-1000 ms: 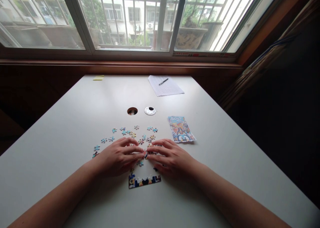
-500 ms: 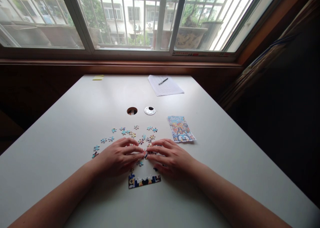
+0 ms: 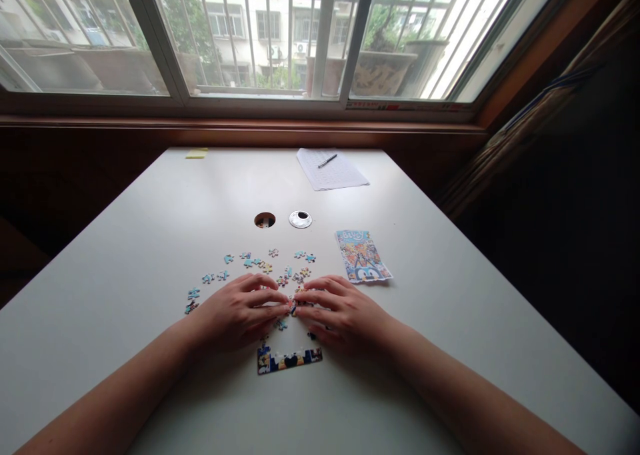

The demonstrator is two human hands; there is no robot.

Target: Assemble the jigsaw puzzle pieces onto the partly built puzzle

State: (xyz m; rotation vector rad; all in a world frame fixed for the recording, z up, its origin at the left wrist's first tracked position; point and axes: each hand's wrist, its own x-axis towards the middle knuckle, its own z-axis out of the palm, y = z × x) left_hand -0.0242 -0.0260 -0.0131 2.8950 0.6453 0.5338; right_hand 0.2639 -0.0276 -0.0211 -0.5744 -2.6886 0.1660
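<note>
My left hand (image 3: pixel 245 310) and my right hand (image 3: pixel 347 312) meet almost fingertip to fingertip above the white table. Between their fingertips is a small, dark and multicoloured jigsaw puzzle piece (image 3: pixel 293 306); both hands are closed on it, though the fingers partly cover it. Below the hands, nearer to me, lies a joined strip of puzzle pieces (image 3: pixel 290 362) with a dark blue and yellow picture. Loose puzzle pieces (image 3: pixel 248 263) are scattered beyond and beside my hands, and some are partly hidden under the fingers.
A printed picture sheet (image 3: pixel 363 256) lies to the right of the pieces. Farther back are a round hole (image 3: pixel 265 220) in the table (image 3: pixel 125 255), a metal ring cover (image 3: pixel 301 219), papers (image 3: pixel 334 175) with a pen (image 3: pixel 327 161), and a yellow note (image 3: pixel 197 153). A barred window stands behind.
Almost nothing differs. My hands keep the same place and hold, and the view has shifted very slightly.
</note>
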